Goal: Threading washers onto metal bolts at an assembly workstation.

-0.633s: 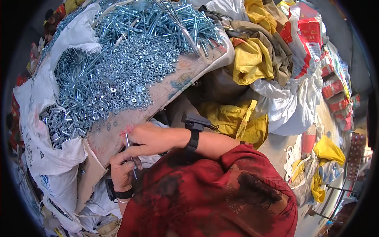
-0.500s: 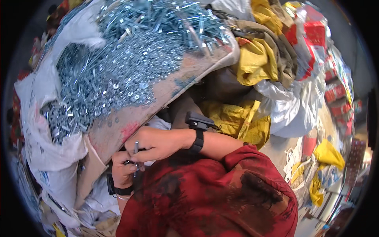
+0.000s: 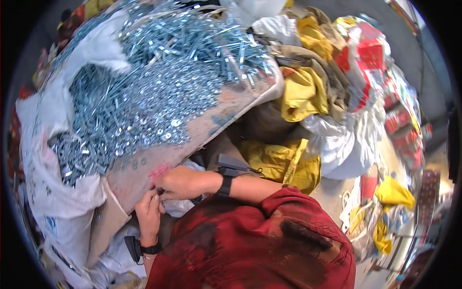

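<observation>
in the head view, the left hand [image 3: 148, 213] and right hand [image 3: 182, 183] meet at the board's [image 3: 144, 166] near edge, fingers curled; i cannot tell whether either grips anything. washers [image 3: 166, 91] lie heaped farther back, rods [image 3: 195, 38] beyond.

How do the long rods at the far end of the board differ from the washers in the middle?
Shape: the rods are long, thin and straight; the washers are small, flat and round.
Lie: the rods criss-cross in a tangled heap; the washers spread in a lower layer.
Place: those rods lie farther from the right hand than the washers do.
Shared: both look like shiny, bluish-silver metal, lying loose on the board.
</observation>
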`<state>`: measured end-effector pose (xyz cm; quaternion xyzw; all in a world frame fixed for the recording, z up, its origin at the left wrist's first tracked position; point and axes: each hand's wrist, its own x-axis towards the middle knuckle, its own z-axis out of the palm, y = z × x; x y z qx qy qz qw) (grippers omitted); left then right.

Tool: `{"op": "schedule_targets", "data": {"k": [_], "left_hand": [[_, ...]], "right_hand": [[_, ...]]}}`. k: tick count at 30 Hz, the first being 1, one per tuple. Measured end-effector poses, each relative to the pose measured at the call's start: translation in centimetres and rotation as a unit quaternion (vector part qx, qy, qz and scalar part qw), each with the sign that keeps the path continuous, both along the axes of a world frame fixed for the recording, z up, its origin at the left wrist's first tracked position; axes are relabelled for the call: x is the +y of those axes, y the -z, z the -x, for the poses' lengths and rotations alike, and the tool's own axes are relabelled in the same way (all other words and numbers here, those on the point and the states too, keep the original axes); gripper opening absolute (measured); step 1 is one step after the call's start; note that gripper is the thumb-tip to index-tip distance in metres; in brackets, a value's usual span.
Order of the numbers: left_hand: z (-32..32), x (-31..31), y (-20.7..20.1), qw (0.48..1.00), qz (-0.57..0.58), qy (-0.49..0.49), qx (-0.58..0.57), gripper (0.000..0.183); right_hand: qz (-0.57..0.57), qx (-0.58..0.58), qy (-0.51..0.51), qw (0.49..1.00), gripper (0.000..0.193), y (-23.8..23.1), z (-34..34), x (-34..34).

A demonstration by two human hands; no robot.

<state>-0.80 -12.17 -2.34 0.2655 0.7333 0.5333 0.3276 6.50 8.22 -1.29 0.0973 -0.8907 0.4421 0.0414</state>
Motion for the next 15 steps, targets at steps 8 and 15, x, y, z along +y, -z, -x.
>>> {"op": "schedule_targets", "data": {"k": [8, 15], "left_hand": [[0.1, 2.7, -2.2, 0.961, -0.163, -0.172, -0.145, 0.017], [4.9, 0.4, -0.7, 0.966, -0.134, -0.198, -0.101, 0.012]], "right_hand": [[0.009, 0.025, 0.030, 0.999, 0.029, -0.5, -0.7, 0.9], [-0.036, 0.052, -0.009, 0.998, 0.029, -1.2, -0.6, 0.4]]}}
